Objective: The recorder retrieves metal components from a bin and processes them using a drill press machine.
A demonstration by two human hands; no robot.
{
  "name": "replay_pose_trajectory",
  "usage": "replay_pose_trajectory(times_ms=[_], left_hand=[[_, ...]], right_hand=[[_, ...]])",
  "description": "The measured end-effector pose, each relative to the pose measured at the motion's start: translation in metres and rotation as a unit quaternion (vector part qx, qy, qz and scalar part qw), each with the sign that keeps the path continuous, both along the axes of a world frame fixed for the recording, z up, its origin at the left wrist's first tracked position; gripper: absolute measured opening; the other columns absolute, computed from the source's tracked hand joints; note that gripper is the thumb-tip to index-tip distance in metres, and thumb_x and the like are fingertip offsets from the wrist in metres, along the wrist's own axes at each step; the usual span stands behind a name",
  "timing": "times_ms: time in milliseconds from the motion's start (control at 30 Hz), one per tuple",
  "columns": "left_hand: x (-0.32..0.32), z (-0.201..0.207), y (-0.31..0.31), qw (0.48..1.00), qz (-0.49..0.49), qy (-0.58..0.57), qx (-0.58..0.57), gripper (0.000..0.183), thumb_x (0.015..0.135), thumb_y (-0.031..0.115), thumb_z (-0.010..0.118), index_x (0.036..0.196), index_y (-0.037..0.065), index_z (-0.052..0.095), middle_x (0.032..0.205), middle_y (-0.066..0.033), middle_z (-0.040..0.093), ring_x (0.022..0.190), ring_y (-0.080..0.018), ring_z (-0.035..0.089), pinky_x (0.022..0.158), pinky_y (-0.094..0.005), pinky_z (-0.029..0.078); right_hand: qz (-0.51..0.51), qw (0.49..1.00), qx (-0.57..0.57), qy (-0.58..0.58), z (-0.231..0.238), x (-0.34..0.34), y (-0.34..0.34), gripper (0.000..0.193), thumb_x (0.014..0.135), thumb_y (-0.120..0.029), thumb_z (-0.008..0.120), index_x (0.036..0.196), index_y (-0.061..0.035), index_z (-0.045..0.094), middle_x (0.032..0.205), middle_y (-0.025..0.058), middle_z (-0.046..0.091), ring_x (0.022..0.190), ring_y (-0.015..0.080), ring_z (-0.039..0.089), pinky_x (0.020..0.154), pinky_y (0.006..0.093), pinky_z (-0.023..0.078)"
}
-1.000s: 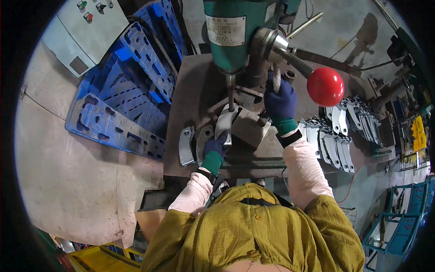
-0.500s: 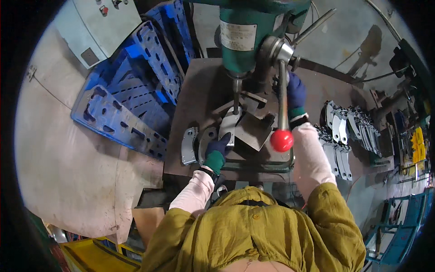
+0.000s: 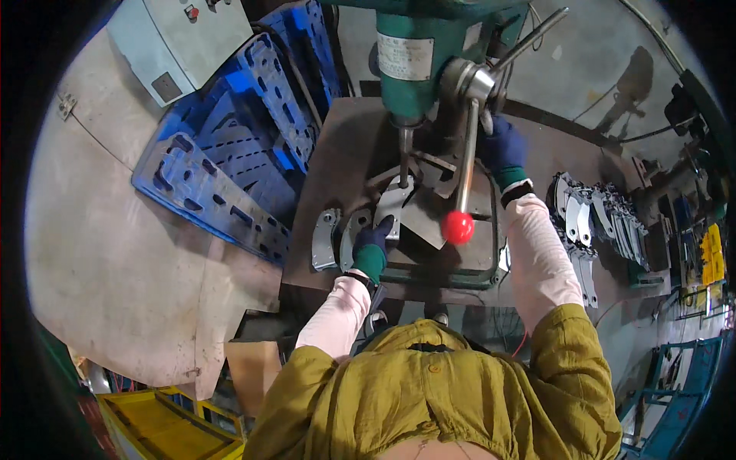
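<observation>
My left hand (image 3: pixel 372 244), in a dark blue glove, is closed on the near end of a curved grey metal plate (image 3: pixel 393 201). The plate's far end lies under the spindle of a green drill press (image 3: pixel 404 92); the fixture is partly hidden. My right hand (image 3: pixel 503 144), gloved in the same blue, is up beside the press's hub, its fingers curled around a feed lever that it mostly covers. Another feed lever (image 3: pixel 468 153), with a red ball knob (image 3: pixel 458 228), hangs toward me left of that hand. Two similar curved plates (image 3: pixel 325 239) lie left of my left hand.
Stacks of curved metal plates (image 3: pixel 594 218) stand on the right of the brown worktable (image 3: pixel 322 172). Blue plastic pallets (image 3: pixel 207 188) lean at the left, below a grey control box (image 3: pixel 172 50). A yellow cart (image 3: pixel 165 425) is at the lower left, blue racks (image 3: pixel 675 399) at the right.
The red-knobbed lever has swung left and a little away from me. My right hand has shifted slightly up with the turning hub. My left hand stays on the plate; the whole view has shifted slightly.
</observation>
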State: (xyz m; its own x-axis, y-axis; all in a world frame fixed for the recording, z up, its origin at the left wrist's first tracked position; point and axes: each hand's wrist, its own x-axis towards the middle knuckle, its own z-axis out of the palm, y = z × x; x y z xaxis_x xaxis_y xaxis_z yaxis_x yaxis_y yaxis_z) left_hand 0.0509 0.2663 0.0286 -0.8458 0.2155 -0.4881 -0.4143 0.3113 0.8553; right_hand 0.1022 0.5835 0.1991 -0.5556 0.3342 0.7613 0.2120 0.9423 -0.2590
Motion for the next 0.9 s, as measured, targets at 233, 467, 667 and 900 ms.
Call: replay_pose_trajectory(times_ms=[233, 467, 667, 900], left_hand=[[-0.017, -0.033, -0.006, 0.998, 0.035, 0.025, -0.045, 0.080, 0.077, 0.069, 0.065, 0.110, -0.004, 0.067, 0.104, -0.0202, 0.071, 0.089, -0.0355, 0.069, 0.083, -0.0425, 0.050], [0.013, 0.028, 0.000, 0.995, -0.001, -0.015, 0.101, 0.070, 0.080, 0.060, 0.067, 0.112, -0.002, 0.066, 0.088, -0.0142, 0.070, 0.067, -0.0257, 0.066, 0.064, -0.0391, 0.050], [0.014, 0.039, 0.001, 0.988, -0.047, 0.147, 0.018, 0.058, 0.085, 0.051, 0.065, 0.109, -0.001, 0.068, 0.080, -0.0125, 0.069, 0.063, -0.0226, 0.064, 0.059, -0.0372, 0.048], [0.029, 0.018, -0.030, 0.977, -0.043, 0.085, 0.190, 0.050, 0.091, 0.039, 0.062, 0.123, 0.001, 0.060, 0.095, -0.0125, 0.065, 0.081, -0.0222, 0.064, 0.066, -0.0353, 0.051]], right_hand=[[0.058, 0.945, -0.313, -0.070, 0.007, 0.019, -0.078, 0.031, 0.084, -0.037, 0.063, 0.096, -0.0089, 0.068, 0.087, 0.0190, 0.069, 0.085, 0.0392, 0.066, 0.073, 0.0472, 0.051], [0.396, 0.511, -0.763, -0.012, 0.090, 0.075, -0.169, 0.037, 0.095, -0.034, 0.056, 0.113, -0.0022, 0.065, 0.094, 0.0113, 0.071, 0.078, 0.0211, 0.069, 0.067, 0.0362, 0.058], [0.505, 0.352, -0.787, 0.039, 0.183, 0.068, -0.139, 0.042, 0.098, -0.036, 0.051, 0.122, -0.0030, 0.060, 0.104, 0.0092, 0.068, 0.087, 0.0208, 0.067, 0.083, 0.0335, 0.056], [0.539, 0.439, -0.716, 0.064, 0.166, 0.073, -0.135, 0.044, 0.099, -0.040, 0.048, 0.124, -0.0044, 0.057, 0.108, 0.0111, 0.066, 0.094, 0.0233, 0.066, 0.087, 0.0362, 0.054]])
